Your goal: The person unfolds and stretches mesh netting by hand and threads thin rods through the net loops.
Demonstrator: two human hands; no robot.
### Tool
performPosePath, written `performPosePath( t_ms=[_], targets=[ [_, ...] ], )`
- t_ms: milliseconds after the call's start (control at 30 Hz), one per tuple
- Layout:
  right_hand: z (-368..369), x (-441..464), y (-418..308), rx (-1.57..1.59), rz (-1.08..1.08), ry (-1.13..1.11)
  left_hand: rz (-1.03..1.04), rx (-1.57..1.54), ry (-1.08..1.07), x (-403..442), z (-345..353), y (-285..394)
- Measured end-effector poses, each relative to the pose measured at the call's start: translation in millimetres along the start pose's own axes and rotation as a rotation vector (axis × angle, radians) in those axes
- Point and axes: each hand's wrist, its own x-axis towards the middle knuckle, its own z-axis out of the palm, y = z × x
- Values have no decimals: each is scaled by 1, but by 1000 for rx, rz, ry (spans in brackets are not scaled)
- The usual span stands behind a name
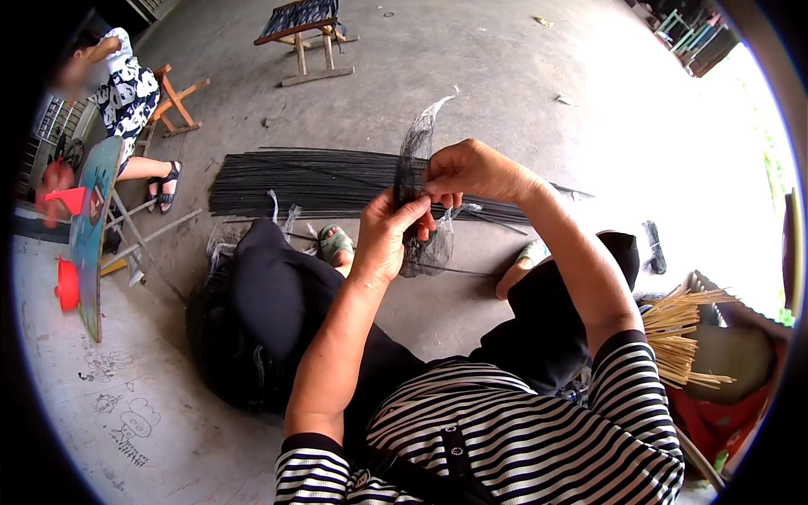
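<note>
In front of my knees, my left hand [389,234] is closed around a bunch of fine dark netting [412,156]. The netting stands up above the fingers, ending in a pale, wispy tip, and more hangs below the hand. Close beside it, my right hand [471,172] pinches at the bunch near the left thumb; its fingertips meet there, and what exactly lies between them is too small to make out. Behind both hands, a wide layer of long thin black rods [290,181] lies on the concrete floor.
A folding stool [299,21] stands at the back. A person [130,88] sits at the far left, near a tilted round tabletop [88,244]. Pale sticks [673,337] lie at my right, with a small black bundle [654,248] on the floor beyond. A doodled white surface [168,404] is at left.
</note>
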Motion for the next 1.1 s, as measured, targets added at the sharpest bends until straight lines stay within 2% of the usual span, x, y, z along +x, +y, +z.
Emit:
performPosePath(
  t_ms=[233,333,467,600,700,833,933,1033,1067,1100],
  targets=[
    [4,1,-7,45,34,6,-13,-78,60,-6,-5,5],
    [7,4,-8,80,60,24,-7,-164,183,-10,-6,12],
    [12,10,-10,90,65,16,96,-241,261,-9,-21,6],
    [25,24,-11,106,20,15,155,-245,197,-12,-23,-3],
    [36,35,-15,84,-8,-33,182,-174,51,-15,-30,-7],
    [44,50,-15,83,-28,-97,127,-161,236,-18,-53,-5],
    [44,66,2,131,20,-162,42,-98,295,-16,-67,-3],
    [44,94,40,453,31,-300,-4,-149,319,-14,-78,-4],
    [44,107,63,440,41,-184,15,-151,363,-12,-78,-2],
    [41,130,105,190,50,-55,2,-238,423,-8,-79,1]
  ],
)
